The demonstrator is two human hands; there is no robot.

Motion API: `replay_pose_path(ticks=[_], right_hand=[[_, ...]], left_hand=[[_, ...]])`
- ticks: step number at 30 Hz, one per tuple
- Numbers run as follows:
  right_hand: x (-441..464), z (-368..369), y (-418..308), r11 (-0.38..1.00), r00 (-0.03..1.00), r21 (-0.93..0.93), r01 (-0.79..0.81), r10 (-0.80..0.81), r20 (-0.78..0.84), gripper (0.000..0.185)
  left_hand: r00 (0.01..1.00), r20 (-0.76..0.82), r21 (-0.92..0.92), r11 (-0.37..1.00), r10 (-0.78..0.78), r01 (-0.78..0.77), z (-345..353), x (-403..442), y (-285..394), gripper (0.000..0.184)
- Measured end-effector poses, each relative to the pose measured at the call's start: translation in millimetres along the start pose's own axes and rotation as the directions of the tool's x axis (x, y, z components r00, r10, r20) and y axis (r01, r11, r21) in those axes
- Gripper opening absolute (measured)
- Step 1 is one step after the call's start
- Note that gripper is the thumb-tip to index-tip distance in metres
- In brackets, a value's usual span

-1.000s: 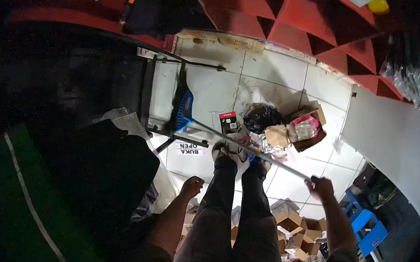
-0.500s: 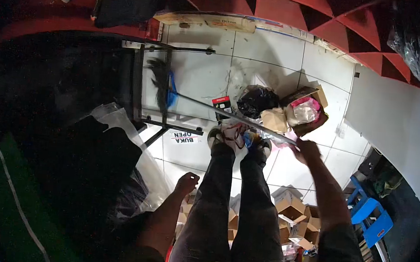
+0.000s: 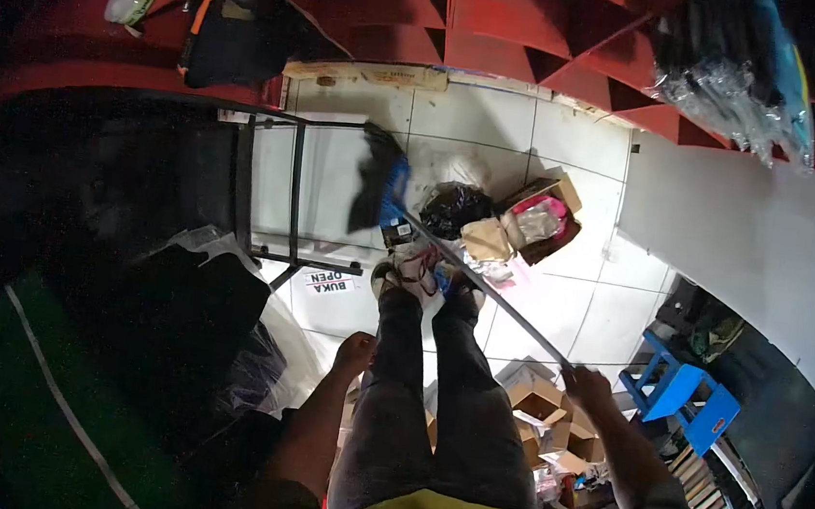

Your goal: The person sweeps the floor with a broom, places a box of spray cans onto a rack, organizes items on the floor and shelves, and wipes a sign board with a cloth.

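Note:
My right hand (image 3: 590,389) is wrapped round the handle end of a long broom (image 3: 510,303). Its blue and black head (image 3: 381,186) is blurred and held over the tiled floor, left of a pile of rubbish. In that pile lie a crumpled black plastic bag (image 3: 455,208), a piece of brown paper (image 3: 488,240) and an open cardboard box (image 3: 556,241) with pink and clear plastic inside. My left hand (image 3: 355,353) hangs beside my left leg, fingers curled in, with nothing visible in it.
A black metal frame (image 3: 296,191) stands on the left, near a "BUKA OPEN" sign (image 3: 331,282) on the floor. Red shelving (image 3: 515,17) runs along the far side. Open cartons (image 3: 538,402) lie behind my legs, with a blue step stool (image 3: 675,389) to the right.
The broom head has swung right, from inside the metal frame toward the rubbish pile. My right hand has drawn back toward my body with the handle. The view has shifted somewhat.

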State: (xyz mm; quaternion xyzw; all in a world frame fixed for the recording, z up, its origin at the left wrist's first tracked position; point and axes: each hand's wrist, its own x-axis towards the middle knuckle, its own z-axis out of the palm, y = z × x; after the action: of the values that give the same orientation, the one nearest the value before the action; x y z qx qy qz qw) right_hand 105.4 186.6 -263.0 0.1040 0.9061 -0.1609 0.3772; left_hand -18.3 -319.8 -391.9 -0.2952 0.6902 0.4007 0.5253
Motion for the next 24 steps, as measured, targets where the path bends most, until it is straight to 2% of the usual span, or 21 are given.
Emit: replay_pose_path(ticks=[2, 4, 8, 10, 11, 12, 13, 14, 15, 16, 17, 19, 20, 22, 24], right_hand=[[-54.4, -31.9, 8.6, 0.977, 0.972, -0.06, -0.205, 0.211, 0.102, 0.038], [-87.7, -83.5, -15.2, 0.97, 0.969, 0.008, -0.241, 0.241, 0.057, 0.04], [-104.2, -94.9, -5.4, 0.961, 0.966, 0.104, -0.258, 0.254, 0.05, 0.042], [-60.4, -107.7, -20.5, 0.973, 0.975, 0.089, -0.213, 0.206, 0.08, 0.041], [-28.7, -130.9, -47.0, 0.907, 0.938, 0.26, -0.332, 0.289, 0.189, 0.043], [13.2, -126.3, -50.4, 0.966, 0.972, 0.174, -0.19, 0.159, 0.175, 0.046], [49.5, -127.7, -54.5, 0.984, 0.982, 0.171, -0.053, 0.02, 0.189, 0.045], [96.2, -117.3, -52.4, 0.981, 0.979, 0.187, -0.045, 0.006, 0.204, 0.04], [140.6, -99.9, -44.7, 0.973, 0.979, 0.174, 0.15, -0.171, 0.115, 0.035], [171.3, -116.5, -66.8, 0.981, 0.982, 0.13, 0.141, -0.155, 0.106, 0.032], [190.6, -136.6, -81.7, 0.964, 0.984, 0.221, 0.146, -0.165, 0.072, 0.032], [228.8, -151.1, -99.0, 0.94, 0.969, 0.251, 0.23, -0.245, 0.029, 0.027], [233.5, -155.9, -97.5, 0.94, 0.971, 0.256, 0.223, -0.239, 0.03, 0.027], [234.4, -169.1, -97.8, 0.968, 0.983, 0.218, 0.122, -0.148, 0.107, 0.026], [233.1, -167.6, -72.0, 0.984, 0.982, 0.027, 0.175, -0.177, 0.063, 0.025]], left_hand=[[0.998, 0.004, 0.02, 0.998, 0.063, -0.063, 8.1, 4.7, -7.7, 0.028], [0.995, 0.004, 0.035, 0.994, 0.102, -0.102, 8.8, 2.5, 0.5, 0.028], [0.995, 0.016, 0.088, 0.991, 0.098, -0.099, 8.8, -30.5, 37.8, 0.03], [0.994, -0.001, 0.056, 0.992, 0.113, -0.113, 6.8, -22.6, 27.4, 0.03], [0.993, -0.01, 0.041, 0.992, 0.121, -0.121, 6.8, -17.9, 21.1, 0.03], [0.993, -0.008, 0.045, 0.992, 0.122, -0.121, 5.1, -13.4, 13.7, 0.03], [0.995, 0.015, 0.036, 0.994, 0.1, -0.101, 1.7, -8.9, 5.1, 0.031], [0.996, 0.038, 0.028, 0.996, 0.079, -0.08, -0.2, -4.9, -2.0, 0.032], [0.996, 0.064, 0.031, 0.998, 0.06, -0.062, -3.7, -0.1, -2.3, 0.034], [0.996, 0.068, 0.039, 0.997, 0.058, -0.06, -1.3, -0.3, -2.4, 0.034], [0.997, 0.063, 0.056, 0.997, 0.049, -0.052, -0.6, -2.3, -1.3, 0.034], [0.998, 0.051, 0.091, 0.995, 0.031, -0.036, -3.3, -7.2, 1.3, 0.035], [0.998, 0.055, 0.098, 0.995, 0.029, -0.034, -6.4, -9.2, 2.5, 0.035], [1.0, 0.017, 0.094, 0.995, 0.024, -0.025, -15.4, -13.9, 6.4, 0.033], [0.999, -0.001, 0.069, 0.997, 0.038, -0.038, -10.5, -12.0, 14.2, 0.033]])
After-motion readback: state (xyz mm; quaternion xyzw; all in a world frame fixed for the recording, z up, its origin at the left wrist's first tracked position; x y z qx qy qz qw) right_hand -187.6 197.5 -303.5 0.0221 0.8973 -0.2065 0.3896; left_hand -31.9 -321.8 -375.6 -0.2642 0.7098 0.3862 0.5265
